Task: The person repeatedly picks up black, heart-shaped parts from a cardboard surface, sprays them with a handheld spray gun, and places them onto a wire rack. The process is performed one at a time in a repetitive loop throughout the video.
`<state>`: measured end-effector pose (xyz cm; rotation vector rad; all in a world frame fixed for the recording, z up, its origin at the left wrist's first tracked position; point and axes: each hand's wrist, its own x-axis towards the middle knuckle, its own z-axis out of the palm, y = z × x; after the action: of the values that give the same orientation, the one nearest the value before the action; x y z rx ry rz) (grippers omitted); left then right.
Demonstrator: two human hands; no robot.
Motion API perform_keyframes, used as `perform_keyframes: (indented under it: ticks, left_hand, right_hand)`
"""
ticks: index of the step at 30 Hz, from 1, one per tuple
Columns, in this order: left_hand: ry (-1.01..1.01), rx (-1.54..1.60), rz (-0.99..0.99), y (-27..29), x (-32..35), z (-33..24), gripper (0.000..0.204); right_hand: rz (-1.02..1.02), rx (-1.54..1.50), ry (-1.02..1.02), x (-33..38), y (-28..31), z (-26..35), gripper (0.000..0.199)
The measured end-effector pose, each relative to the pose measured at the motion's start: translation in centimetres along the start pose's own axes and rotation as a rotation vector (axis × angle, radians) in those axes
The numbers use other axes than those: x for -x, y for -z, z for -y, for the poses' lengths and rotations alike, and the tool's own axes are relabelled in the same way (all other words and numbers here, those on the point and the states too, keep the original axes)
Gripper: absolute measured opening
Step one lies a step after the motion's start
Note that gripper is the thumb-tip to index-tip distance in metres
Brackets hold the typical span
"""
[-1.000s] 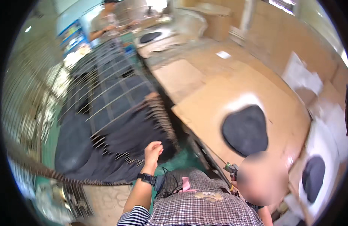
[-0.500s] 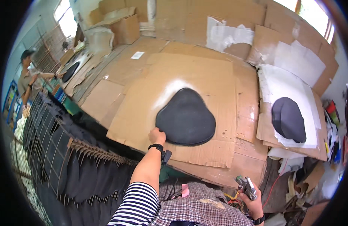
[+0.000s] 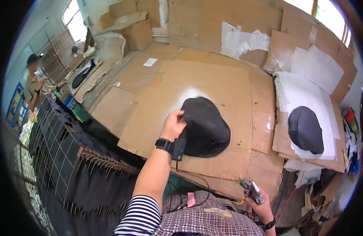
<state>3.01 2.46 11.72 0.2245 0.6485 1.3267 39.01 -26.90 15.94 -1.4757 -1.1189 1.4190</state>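
My left hand (image 3: pixel 175 125) pinches the left edge of a black, rounded-triangular seat pad (image 3: pixel 207 124). That edge is raised and bent, while the far right part still rests on the cardboard (image 3: pixel 154 118). Fingertips behind the rim are partly hidden. Low at the right, close to my body, my right hand (image 3: pixel 261 206) is wrapped round a small metal spray gun (image 3: pixel 253 192) with a yellow hose at its side. A whitish sprayed patch (image 3: pixel 189 93) marks the cardboard just beyond the pad.
To the right, a second black pad (image 3: pixel 306 129) lies on white paper (image 3: pixel 303 88) over cardboard. A wire rack (image 3: pixel 57 157) hung with black pieces stands at the left. Beyond it, a person (image 3: pixel 36 84) stands beside another dark pad (image 3: pixel 82 76). Cardboard panels (image 3: pixel 205 25) line the back.
My left hand has moved up along the pad's left edge and lifted it, so the pad now tilts and folds. The person at far left has drawn a hand back from their pad.
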Motion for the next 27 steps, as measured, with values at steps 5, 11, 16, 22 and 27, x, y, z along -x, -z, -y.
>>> perform_keyframes:
  ticks: [5, 11, 16, 22, 27]
  left_hand:
    - [-0.241, 0.130, 0.172, -8.9, 5.4, -7.0, 0.013]
    - [-0.603, 0.226, 0.199, -15.8, 17.4, -16.2, 0.007]
    - [-0.961, 0.226, 0.310, -16.9, 26.0, -22.9, 0.010]
    - [-1.346, 0.207, 0.318, -16.2, 35.3, -28.8, 0.014]
    - [-1.549, 0.159, 0.309, -12.0, 41.1, -34.8, 0.018]
  right_hand:
    - [0.145, -0.017, 0.041, -2.4, -2.4, 0.6, 0.051]
    - [0.371, 0.038, 0.095, -5.6, -6.2, 0.4, 0.047]
    - [0.514, -0.022, 0.093, -5.6, -11.1, 3.5, 0.041]
    - [0.579, 0.347, -0.204, -6.1, -15.1, 5.7, 0.042]
    - [0.719, 0.340, -0.019, -6.6, -18.9, 5.8, 0.043]
